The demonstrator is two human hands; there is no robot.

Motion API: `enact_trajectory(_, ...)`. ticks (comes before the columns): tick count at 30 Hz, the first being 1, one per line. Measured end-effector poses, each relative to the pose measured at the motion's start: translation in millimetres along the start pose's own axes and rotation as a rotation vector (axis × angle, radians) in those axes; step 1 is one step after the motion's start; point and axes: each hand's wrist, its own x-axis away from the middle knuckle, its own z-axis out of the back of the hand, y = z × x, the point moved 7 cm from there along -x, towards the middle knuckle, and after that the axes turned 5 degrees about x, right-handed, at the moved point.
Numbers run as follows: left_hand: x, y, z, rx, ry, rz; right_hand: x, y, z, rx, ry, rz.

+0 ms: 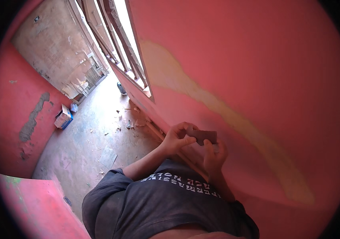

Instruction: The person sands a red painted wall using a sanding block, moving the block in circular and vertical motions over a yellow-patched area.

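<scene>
Both hands are raised in front of my chest, near the red wall point(247, 74). Between them is a small dark brown rectangle, seemingly a folded piece of sandpaper point(203, 136). My left hand point(177, 139) pinches its left end between thumb and fingers. On the lower right edge, my right hand point(215, 154) grips it with the thumb on the near face. A long yellowish filler patch point(217, 106) runs slantwise down the wall beyond the hands, and the sandpaper is apart from it.
A barred window point(125, 44) opens in the wall at upper left. Debris point(129, 124) and a flat sheet point(108, 156) lie on the concrete floor point(77, 152). An open cardboard box point(63, 117) stands by the opposite wall, which has a grey mortar patch point(34, 119).
</scene>
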Motion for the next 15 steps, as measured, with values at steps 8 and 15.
enact_trajectory(8, -4.5, 117.3, 62.1, -0.645, 0.824, -0.807, -17.6, -32.9, 4.1, 0.23, 0.181, 0.511)
enact_trajectory(15, -69.7, 34.5, 56.9, -1.263, 0.413, -0.724, -20.6, -28.6, -3.7, 0.182, 0.139, 0.531)
